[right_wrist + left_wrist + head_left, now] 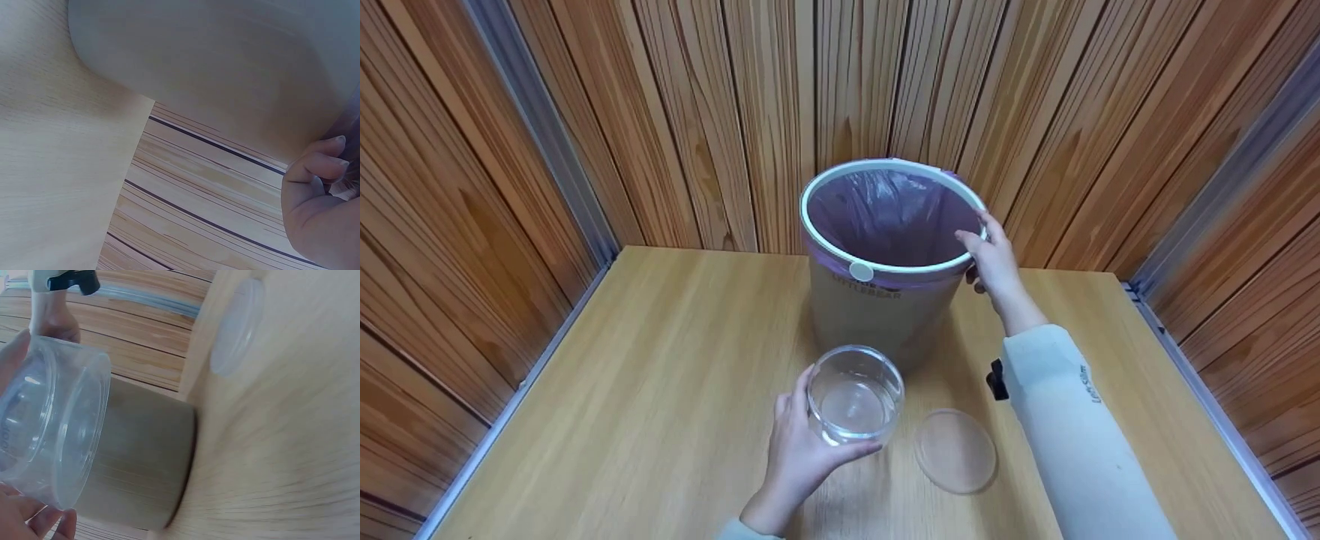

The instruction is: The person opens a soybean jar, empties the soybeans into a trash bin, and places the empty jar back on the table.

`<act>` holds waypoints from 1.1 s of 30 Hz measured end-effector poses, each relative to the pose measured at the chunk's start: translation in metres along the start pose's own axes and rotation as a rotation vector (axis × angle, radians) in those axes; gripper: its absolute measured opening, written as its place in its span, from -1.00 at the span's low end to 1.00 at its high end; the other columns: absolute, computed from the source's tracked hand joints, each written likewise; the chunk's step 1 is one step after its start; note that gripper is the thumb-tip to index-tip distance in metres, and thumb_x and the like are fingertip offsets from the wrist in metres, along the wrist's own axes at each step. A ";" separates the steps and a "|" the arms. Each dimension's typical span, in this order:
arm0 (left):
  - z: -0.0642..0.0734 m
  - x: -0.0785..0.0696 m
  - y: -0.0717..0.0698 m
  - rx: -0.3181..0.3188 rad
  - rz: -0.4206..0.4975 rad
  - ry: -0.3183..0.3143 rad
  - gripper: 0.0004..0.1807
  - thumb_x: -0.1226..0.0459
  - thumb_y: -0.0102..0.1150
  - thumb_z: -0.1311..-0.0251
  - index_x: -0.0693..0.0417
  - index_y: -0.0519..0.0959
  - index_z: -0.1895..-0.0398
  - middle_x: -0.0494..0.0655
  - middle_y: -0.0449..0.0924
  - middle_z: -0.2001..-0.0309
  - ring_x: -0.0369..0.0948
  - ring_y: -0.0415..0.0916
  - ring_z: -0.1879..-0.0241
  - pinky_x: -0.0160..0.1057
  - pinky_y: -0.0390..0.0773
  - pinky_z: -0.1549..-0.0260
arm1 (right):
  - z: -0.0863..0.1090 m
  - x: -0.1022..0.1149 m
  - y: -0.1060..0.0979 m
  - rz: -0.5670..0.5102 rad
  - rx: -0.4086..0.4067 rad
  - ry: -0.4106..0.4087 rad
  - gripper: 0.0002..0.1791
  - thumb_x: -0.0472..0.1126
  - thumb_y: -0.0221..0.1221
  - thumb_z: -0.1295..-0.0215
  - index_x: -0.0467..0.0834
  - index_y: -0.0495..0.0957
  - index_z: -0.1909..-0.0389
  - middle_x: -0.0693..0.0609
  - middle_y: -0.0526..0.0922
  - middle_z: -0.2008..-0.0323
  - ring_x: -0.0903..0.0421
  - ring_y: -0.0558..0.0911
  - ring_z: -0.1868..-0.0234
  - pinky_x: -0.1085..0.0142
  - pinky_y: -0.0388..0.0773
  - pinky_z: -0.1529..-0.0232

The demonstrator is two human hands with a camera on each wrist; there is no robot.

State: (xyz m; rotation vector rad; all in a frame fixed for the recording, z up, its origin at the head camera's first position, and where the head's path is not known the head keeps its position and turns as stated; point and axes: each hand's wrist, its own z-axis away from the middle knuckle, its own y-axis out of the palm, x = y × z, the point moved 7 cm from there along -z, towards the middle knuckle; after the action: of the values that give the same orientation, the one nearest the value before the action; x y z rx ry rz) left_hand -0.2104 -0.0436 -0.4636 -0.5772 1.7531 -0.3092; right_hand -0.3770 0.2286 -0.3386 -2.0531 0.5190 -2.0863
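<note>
My left hand [802, 446] grips a clear round plastic tub [855, 397], thumb along the near side and fingers round its left, held in front of the trash can. In the left wrist view the tub [56, 422] is see-through, with faint lettering. My right hand [994, 259] holds the right side of the rim of a beige trash can [877, 311], thumb over the inside edge and fingers outside. A purple bag [885, 210] lines the can under a pale rim ring. In the right wrist view, curled fingers [318, 169] sit against the can's upper edge.
A clear round lid [956, 450] lies flat on the wooden table [682, 360], right of the tub and beside the right sleeve. Wood-plank walls [682, 112] close in the back and both sides, with metal strips along the table's side edges.
</note>
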 end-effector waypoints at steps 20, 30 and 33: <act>0.014 0.045 0.035 0.115 -0.066 -0.081 0.41 -0.36 0.41 0.79 0.01 0.12 -0.35 0.09 0.37 -0.15 0.02 0.31 -0.11 0.11 0.34 -0.03 | 0.002 -0.002 0.003 -0.017 0.019 -0.007 -0.31 0.08 -0.05 -0.33 0.13 -0.05 -0.44 0.10 0.33 0.60 0.15 0.38 0.65 0.36 0.26 0.64; 0.019 0.057 0.047 0.190 -0.050 -0.075 0.42 -0.29 0.45 0.72 0.14 0.07 -0.36 0.13 0.35 -0.19 0.04 0.27 -0.14 0.11 0.24 -0.10 | -0.001 0.000 -0.001 0.013 0.018 -0.015 -0.31 0.03 -0.05 -0.32 0.07 -0.03 -0.43 0.10 0.35 0.64 0.13 0.40 0.68 0.34 0.28 0.69; 0.020 0.057 0.048 0.194 -0.059 -0.075 0.43 -0.29 0.45 0.71 0.16 0.07 -0.37 0.14 0.35 -0.19 0.04 0.28 -0.14 0.09 0.26 -0.09 | -0.001 0.002 -0.002 0.028 0.025 -0.019 -0.30 0.04 -0.05 -0.32 0.06 -0.03 -0.44 0.11 0.34 0.66 0.15 0.39 0.69 0.35 0.27 0.69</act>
State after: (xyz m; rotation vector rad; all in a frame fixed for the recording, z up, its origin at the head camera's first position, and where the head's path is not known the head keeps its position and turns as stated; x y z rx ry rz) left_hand -0.2120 -0.0318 -0.5402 -0.4942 1.6145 -0.4877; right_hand -0.3777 0.2300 -0.3361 -2.0386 0.5136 -2.0447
